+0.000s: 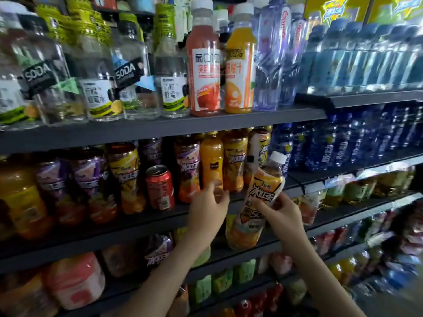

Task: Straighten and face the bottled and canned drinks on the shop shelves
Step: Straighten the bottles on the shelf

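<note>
Right hand [282, 210]: holds one tilted tea bottle [258, 202]
Left hand [209, 205]: by one orange bottle [211, 156], grip unclear
Red can [160, 187]: one

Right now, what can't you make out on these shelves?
Head view only.
Whether the left hand grips the orange bottle: blurred, hand covers its base.
Labels of the blue bottles, right: blurred.
Part of the tea bottle label: under the right hand.
Rows behind: hidden by the front bottles.

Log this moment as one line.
left hand: at orange juice bottle base, grip unclear | right hand: holds tilted iced tea bottle off middle shelf
</note>
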